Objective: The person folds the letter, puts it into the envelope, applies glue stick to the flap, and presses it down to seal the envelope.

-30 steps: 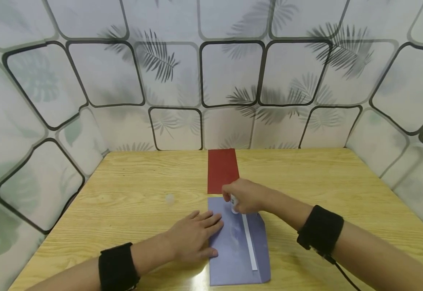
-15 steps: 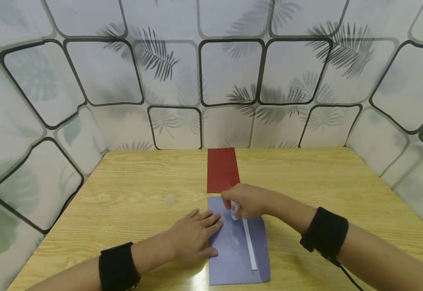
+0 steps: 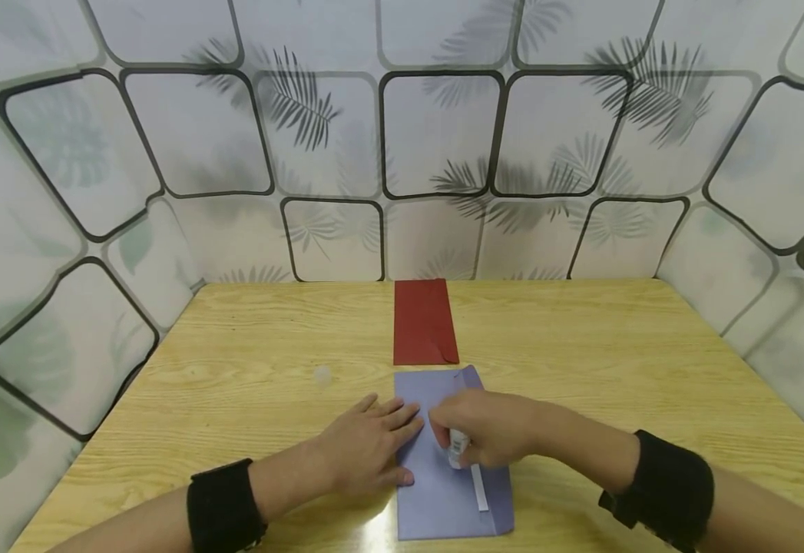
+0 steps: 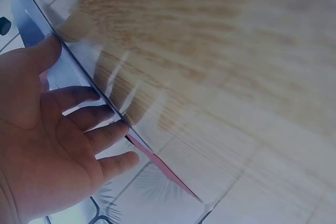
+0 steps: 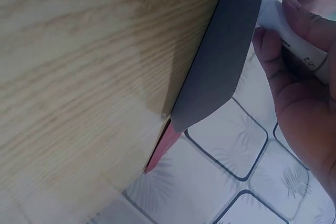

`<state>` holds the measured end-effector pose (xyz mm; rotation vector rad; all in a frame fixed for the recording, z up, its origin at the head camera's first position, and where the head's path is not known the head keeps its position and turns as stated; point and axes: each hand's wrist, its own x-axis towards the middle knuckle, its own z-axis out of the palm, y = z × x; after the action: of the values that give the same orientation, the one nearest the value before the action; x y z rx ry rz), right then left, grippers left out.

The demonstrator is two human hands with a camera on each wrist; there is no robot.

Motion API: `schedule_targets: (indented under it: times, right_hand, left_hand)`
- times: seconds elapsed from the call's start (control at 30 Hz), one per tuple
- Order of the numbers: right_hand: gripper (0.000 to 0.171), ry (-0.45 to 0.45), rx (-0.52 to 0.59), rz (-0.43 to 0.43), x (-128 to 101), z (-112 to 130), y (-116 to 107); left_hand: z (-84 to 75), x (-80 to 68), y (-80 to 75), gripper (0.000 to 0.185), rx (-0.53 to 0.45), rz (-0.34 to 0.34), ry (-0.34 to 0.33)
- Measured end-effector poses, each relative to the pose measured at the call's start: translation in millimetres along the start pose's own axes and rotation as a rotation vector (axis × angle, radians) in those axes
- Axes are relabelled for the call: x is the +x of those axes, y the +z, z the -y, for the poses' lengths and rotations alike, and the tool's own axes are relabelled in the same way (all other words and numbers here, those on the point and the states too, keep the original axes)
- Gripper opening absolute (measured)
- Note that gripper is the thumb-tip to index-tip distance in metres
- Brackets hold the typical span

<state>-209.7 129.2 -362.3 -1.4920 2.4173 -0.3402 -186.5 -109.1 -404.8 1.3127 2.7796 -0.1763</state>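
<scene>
A purple envelope (image 3: 436, 511) lies on the table with its flap unfolded to the right, a white strip (image 3: 479, 490) running along the fold. My left hand (image 3: 368, 447) rests on its left edge, fingers extended. With curled fingers my right hand (image 3: 490, 424) grips a white glue stick (image 3: 458, 448), its lower end down at the envelope beside the strip. The right wrist view shows thumb and fingers around the labelled white tube (image 5: 294, 38). My right hand covers the strip's upper part.
Just beyond the purple envelope lies a red envelope (image 3: 424, 322) on the wooden table (image 3: 270, 330). A small pale round spot (image 3: 322, 375) shows on the wood to the left. Patterned cloth (image 3: 436, 130) encloses the back and sides.
My right hand has slid the glue stick toward me along the purple envelope, uncovering the flap's far end and the red envelope's near corner. The left hand has stayed in place.
</scene>
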Motion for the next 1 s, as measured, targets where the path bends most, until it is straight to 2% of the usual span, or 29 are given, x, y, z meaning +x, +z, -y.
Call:
schedule_targets:
  times: [0.23,0.43,0.6,1.0]
  right_hand:
    - [0.034,0.029,0.078,0.062,-6.6,15.1,3.2]
    - [0.033,0.058,0.014,0.056,-3.4,14.5,2.7]
    - [0.033,0.085,-0.038,0.025,4.5,4.7,-1.7]
    - [0.028,0.181,-0.053,-0.024,28.1,-26.4,-13.7]
  left_hand:
    - [0.2,0.9,0.3,0.073,-0.021,-0.008,-0.001]
    - [1.4,1.5,1.1,0.075,-0.042,-0.007,-0.003]
    - [2.0,1.6,-0.3,0.075,-0.036,0.004,-0.004]
    - [2.9,3.9,-5.5,0.075,0.04,-0.005,0.036]
